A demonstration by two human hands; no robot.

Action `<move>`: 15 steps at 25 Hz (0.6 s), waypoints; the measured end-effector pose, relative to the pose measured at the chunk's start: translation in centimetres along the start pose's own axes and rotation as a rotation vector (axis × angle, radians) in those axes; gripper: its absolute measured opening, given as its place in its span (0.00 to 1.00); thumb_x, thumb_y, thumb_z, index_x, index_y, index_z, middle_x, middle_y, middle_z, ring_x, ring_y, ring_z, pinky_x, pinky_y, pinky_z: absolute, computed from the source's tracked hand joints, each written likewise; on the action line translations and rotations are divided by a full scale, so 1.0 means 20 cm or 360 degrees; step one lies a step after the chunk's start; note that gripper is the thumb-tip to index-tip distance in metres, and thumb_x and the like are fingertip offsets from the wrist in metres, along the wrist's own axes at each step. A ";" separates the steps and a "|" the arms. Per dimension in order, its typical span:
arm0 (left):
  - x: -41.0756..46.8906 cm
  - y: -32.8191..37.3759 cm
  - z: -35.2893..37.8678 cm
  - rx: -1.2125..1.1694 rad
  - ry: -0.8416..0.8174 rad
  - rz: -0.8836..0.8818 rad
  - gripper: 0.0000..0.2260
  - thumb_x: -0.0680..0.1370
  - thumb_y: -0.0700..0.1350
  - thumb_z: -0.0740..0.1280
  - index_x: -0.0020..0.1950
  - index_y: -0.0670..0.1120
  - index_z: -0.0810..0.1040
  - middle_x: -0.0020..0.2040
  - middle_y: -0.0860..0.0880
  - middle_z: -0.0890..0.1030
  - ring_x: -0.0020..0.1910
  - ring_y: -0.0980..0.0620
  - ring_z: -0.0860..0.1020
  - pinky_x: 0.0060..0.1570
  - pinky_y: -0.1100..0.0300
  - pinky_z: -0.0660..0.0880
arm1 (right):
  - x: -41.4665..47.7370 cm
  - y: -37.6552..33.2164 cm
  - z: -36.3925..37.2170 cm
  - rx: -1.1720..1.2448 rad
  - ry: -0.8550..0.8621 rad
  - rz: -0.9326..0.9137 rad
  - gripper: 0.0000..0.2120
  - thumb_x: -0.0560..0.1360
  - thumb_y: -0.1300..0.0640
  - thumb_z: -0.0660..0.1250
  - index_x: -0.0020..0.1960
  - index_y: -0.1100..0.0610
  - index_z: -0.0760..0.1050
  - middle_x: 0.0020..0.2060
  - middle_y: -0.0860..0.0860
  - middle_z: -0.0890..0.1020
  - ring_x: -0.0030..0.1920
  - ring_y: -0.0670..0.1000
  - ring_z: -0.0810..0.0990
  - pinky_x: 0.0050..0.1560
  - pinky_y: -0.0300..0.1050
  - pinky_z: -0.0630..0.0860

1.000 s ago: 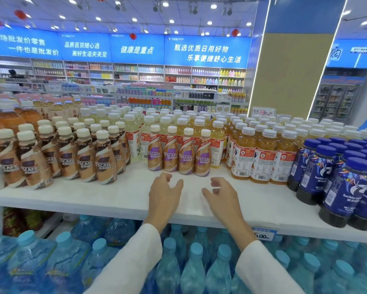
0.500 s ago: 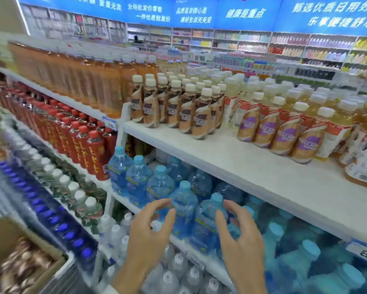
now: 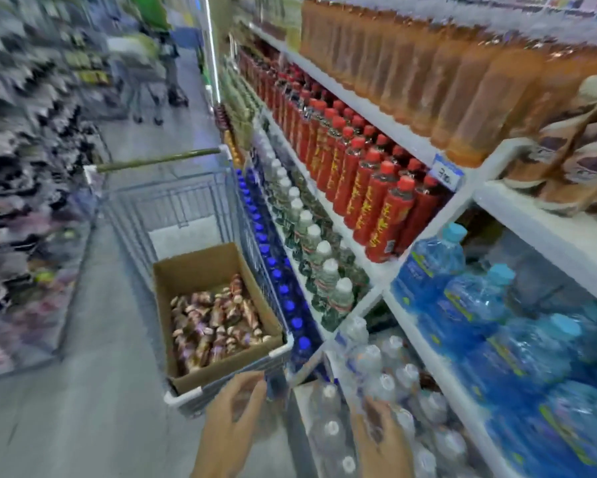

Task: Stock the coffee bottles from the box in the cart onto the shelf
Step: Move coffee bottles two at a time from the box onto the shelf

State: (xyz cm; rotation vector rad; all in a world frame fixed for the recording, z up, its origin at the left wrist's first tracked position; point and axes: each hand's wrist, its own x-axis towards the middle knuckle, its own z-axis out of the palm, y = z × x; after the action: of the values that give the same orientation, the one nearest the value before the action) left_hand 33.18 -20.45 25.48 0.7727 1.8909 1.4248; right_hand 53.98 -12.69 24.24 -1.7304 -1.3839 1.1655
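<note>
An open cardboard box sits in the near end of a wire shopping cart, and several brown coffee bottles lie loose inside it. My left hand hovers just in front of the cart's near corner, fingers loosely spread and holding nothing. My right hand hangs empty over the clear water bottles on the bottom shelf. More coffee bottles stand on the white shelf at the upper right edge. The view is motion-blurred.
Shelves on the right hold amber tea bottles, red bottles, blue water jugs, blue-capped bottles and clear water bottles. A blurred shelf lines the left of the aisle. A person with another cart stands far down the aisle.
My view has swung left and down from the coffee shelf to the cart. Both hands have dropped from the shelf edge and now hover empty near the cart's corner.
</note>
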 end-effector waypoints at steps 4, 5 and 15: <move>0.21 -0.19 -0.29 0.0080 0.0218 -0.0175 0.06 0.78 0.41 0.71 0.49 0.51 0.84 0.45 0.62 0.85 0.47 0.67 0.81 0.44 0.75 0.74 | 0.08 -0.17 0.31 -0.0081 -0.0250 -0.0034 0.11 0.65 0.43 0.80 0.41 0.44 0.80 0.49 0.53 0.83 0.48 0.44 0.80 0.42 0.25 0.68; 0.25 -0.22 -0.35 0.0091 0.0266 -0.0222 0.06 0.78 0.41 0.71 0.50 0.51 0.84 0.45 0.60 0.85 0.47 0.68 0.80 0.43 0.75 0.74 | 0.11 -0.17 0.38 -0.0124 -0.0331 -0.0070 0.16 0.64 0.61 0.74 0.44 0.41 0.80 0.52 0.54 0.83 0.50 0.42 0.80 0.44 0.24 0.69; 0.84 -0.40 -0.50 0.0090 0.0574 -0.0683 0.09 0.81 0.49 0.67 0.60 0.49 0.79 0.52 0.59 0.81 0.50 0.63 0.78 0.45 0.69 0.72 | 0.46 -0.35 0.94 -0.0607 -0.0949 0.0019 0.10 0.79 0.47 0.68 0.59 0.43 0.74 0.56 0.42 0.80 0.59 0.46 0.77 0.64 0.50 0.74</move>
State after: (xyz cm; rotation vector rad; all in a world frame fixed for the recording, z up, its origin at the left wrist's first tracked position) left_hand 14.32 -15.38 17.38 0.1137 2.2061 1.2969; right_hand 34.42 -3.02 20.35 -1.7049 -2.0607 1.5863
